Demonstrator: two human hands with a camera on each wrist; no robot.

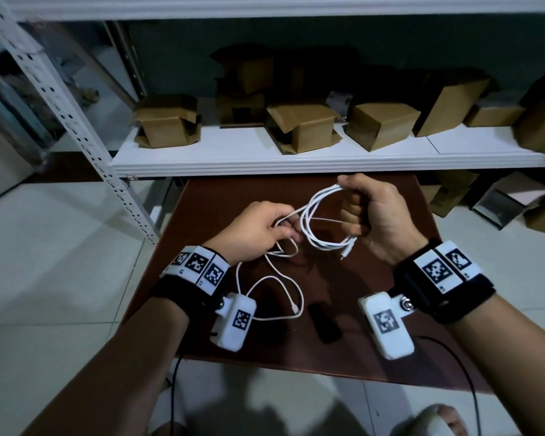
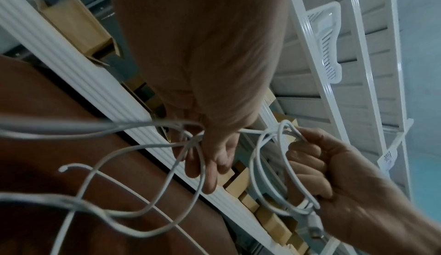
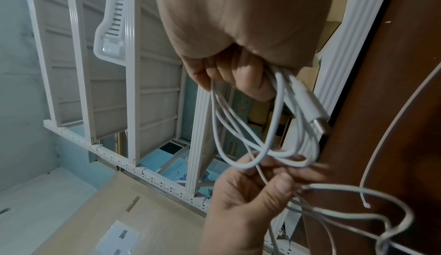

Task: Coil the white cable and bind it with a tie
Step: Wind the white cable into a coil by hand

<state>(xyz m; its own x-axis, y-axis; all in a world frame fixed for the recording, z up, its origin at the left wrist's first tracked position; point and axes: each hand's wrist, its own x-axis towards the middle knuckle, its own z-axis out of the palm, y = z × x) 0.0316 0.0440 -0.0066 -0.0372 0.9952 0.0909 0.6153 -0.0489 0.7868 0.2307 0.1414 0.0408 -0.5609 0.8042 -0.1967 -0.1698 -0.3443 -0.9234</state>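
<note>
My right hand (image 1: 364, 212) is fisted around several loops of the white cable (image 1: 309, 225), held above the brown table (image 1: 375, 347). A plug end (image 1: 346, 251) sticks out below that fist and shows close up in the right wrist view (image 3: 310, 108). My left hand (image 1: 261, 234) pinches a strand that runs into the coil (image 3: 241, 151). The loose remainder (image 1: 283, 287) curls over the table under my left wrist. A small black strap-like piece (image 1: 324, 324) lies on the table between my wrists. In the left wrist view, the coil (image 2: 257, 174) hangs from the right hand (image 2: 334, 174).
A white shelf board (image 1: 296, 158) just beyond the table carries several cardboard boxes (image 1: 306, 124). A perforated white upright (image 1: 76, 127) slants at the left. More boxes (image 1: 516, 199) sit on the tiled floor at the right. Black leads (image 1: 466, 372) trail from my wrist cameras.
</note>
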